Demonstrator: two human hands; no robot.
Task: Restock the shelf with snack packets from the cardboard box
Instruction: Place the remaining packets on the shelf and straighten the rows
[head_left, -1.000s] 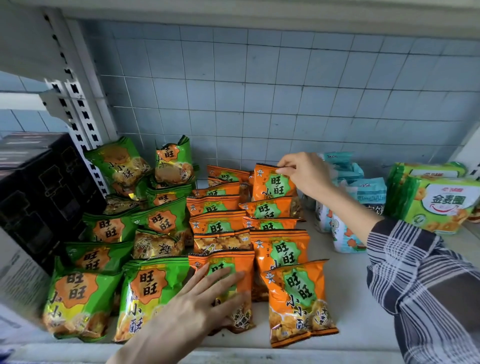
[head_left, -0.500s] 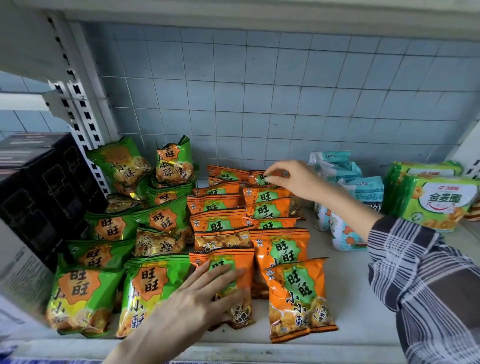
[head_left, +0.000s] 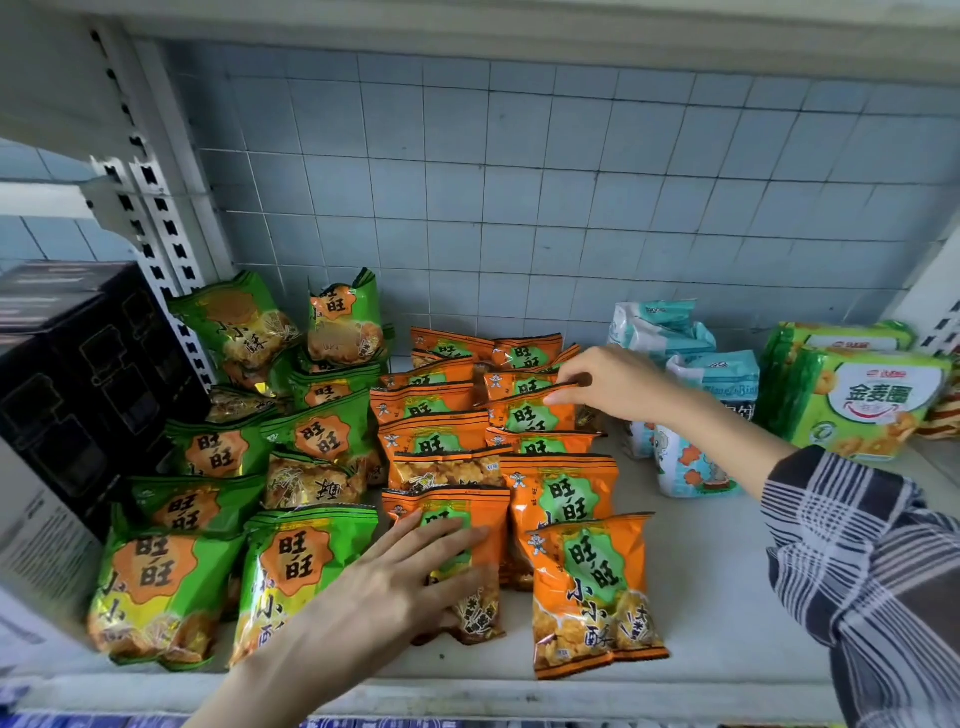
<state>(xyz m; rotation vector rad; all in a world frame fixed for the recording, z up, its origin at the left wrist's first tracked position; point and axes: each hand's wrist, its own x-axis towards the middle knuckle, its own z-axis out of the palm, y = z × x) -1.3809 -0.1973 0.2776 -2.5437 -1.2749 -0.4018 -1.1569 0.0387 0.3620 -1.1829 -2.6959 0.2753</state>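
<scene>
right hand (head_left: 618, 387) has dropped, now pinching an orange packet (head_left: 530, 413) near the shelf's (head_left: 727, 597) back edge. left hand (head_left: 384, 587) lies flat on the front packet (head_left: 447, 504). seat it upright, brace the row.

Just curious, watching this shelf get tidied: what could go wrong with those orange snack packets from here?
The right hand pinches a rear orange packet in a tightly overlapped row; tugging it could drag neighbours askew. The front-right orange packet stands close to the shelf edge, so a nudge from the left hand, pressing the neighbouring orange packet, might tip it off.
</scene>
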